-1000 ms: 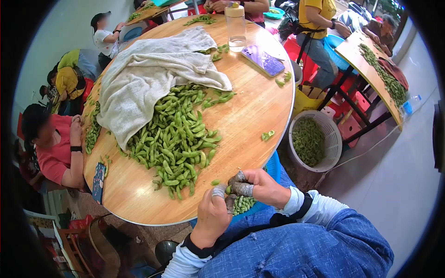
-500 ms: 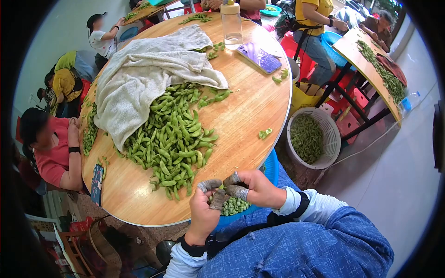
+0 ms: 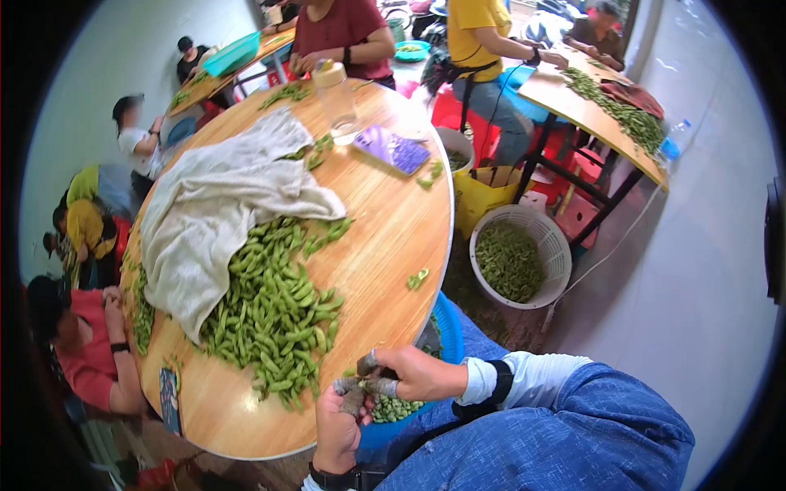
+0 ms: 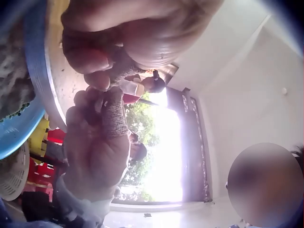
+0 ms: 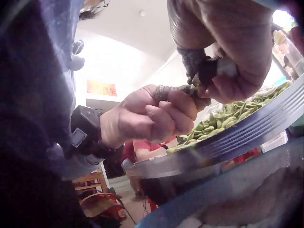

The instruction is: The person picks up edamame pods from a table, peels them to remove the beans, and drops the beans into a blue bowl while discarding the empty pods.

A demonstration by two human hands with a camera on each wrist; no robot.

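Close together over a blue basin (image 3: pixel 450 329), my left hand (image 3: pixel 336 430) and right hand (image 3: pixel 422 374) meet at the fingertips. Grey tape-like wraps cover the thumbs and forefingers. Between them both hands pinch an edamame pod (image 3: pixel 363 382), mostly hidden by the fingers. Only a yellow-green sliver of it shows in the right wrist view. Shelled green beans (image 3: pixel 395 409) lie in the basin below the hands. A heap of edamame pods (image 3: pixel 270 307) covers part of the round wooden table (image 3: pixel 381 286), just beyond the left hand.
A pale towel (image 3: pixel 205 213) drapes over the heap's far side. Farther back stand a water bottle (image 3: pixel 336 102) and a purple phone (image 3: pixel 391 150). An opened pod (image 3: pixel 417 279) lies near the table edge. A white basket (image 3: pixel 559 254) of pods stands on the floor at right. Other people sit around.
The head view has turned, so the table and heap sit farther left and lower. Both hands stay together over the basin; the green pod between the fingertips shows less than half a second ago.
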